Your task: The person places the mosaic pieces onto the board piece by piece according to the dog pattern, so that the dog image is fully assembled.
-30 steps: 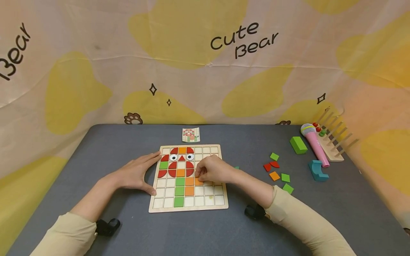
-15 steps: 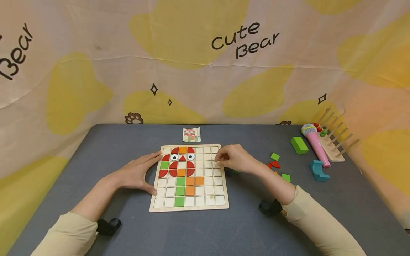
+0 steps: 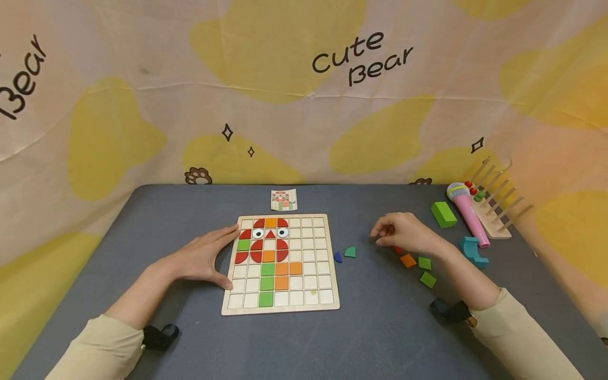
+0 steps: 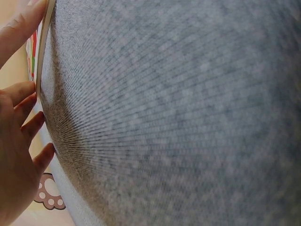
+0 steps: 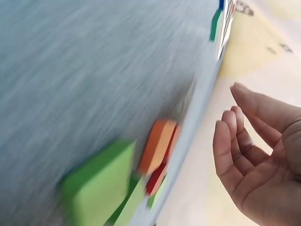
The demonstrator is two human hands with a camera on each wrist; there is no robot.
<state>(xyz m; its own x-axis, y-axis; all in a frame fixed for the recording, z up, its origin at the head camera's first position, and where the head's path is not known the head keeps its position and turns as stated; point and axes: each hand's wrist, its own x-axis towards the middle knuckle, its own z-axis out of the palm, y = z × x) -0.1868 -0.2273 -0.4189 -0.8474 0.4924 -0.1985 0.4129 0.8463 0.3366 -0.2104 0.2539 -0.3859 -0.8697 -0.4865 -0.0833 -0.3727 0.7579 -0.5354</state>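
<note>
A wooden grid board lies on the table, with red, orange and green tiles and two eye tiles set in its cells. My left hand rests at the board's left edge, thumb and fingertips touching it with the fingers spread. To the right of the board, my right hand hovers with loosely bent fingers and nothing between them. Just below it lie an orange tile and green tiles; a red piece is partly hidden in the head view. A green quarter-round and a blue piece lie beside the board.
A small pattern card lies behind the board. At the right stand a green block, a pink toy microphone, a teal arch block and a wooden peg rack. A printed cloth hangs behind the table.
My right hand has let go of an orange tile in the board's fourth row and moved right, over to the loose tiles. My left hand has stayed at the board's edge.
</note>
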